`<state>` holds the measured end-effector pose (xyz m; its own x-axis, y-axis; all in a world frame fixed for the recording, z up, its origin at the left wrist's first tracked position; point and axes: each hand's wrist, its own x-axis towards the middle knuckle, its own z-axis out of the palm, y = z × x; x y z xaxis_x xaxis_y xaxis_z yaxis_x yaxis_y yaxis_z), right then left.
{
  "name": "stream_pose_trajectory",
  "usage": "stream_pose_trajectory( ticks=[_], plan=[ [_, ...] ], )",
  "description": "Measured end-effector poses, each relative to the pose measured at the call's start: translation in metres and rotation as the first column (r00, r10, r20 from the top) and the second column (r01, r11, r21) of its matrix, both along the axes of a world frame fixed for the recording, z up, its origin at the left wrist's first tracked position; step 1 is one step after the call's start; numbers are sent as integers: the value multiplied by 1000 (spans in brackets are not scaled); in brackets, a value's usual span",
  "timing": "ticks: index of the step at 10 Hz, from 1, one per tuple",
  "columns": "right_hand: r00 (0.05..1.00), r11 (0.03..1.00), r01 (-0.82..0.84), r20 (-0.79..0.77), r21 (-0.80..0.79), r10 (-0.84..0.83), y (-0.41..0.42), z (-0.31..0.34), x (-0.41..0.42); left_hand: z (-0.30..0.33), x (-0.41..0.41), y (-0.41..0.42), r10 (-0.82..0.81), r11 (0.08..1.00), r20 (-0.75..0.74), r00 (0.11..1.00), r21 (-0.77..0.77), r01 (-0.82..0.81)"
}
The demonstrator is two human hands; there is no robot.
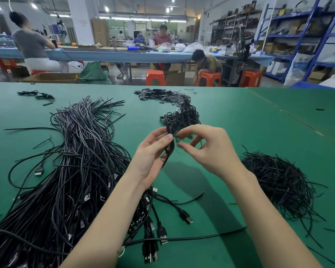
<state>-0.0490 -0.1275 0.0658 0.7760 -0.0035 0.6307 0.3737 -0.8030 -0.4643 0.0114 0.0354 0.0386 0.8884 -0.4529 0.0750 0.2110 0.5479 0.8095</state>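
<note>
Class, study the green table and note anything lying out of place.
One cable lies alone across the table front, apart from the big cable pile. Nothing looks damaged or spilled.

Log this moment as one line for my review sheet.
step: bundling; left hand: grips coiled cable; right hand: pinches thin strand at coil top; table: loose cables left, strand pile right, bundled coils beyond

Head-worn wide view, forward and down, seemingly close over green table
</note>
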Motion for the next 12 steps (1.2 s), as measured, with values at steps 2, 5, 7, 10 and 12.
stream_pose_trajectory(
  ticks=[2, 5, 7, 10, 12],
  plan=[
    [996, 963, 86, 6, 256, -91, 12, -9, 2, -4, 0, -2, 11, 1000, 22, 1000, 13, -11],
    [823, 275, 198, -312, 941, 474, 33, -2, 6, -2, 5, 0, 53, 998, 60, 997, -29, -52],
    [995, 979, -1, 100, 204, -20, 11, -9, 4, -3, 4, -2, 32, 999, 9, 999, -20, -32],
    [977, 999, 31, 213, -45, -21, 7, -11, 3, -6, 4, -2, 9, 1000, -5, 1000, -10, -9],
    [969, 998, 69, 240, -11, -64, 5, -12, 3, -7, 4, -3, -20, 999, 0, 1000, -26, 20]
  ],
)
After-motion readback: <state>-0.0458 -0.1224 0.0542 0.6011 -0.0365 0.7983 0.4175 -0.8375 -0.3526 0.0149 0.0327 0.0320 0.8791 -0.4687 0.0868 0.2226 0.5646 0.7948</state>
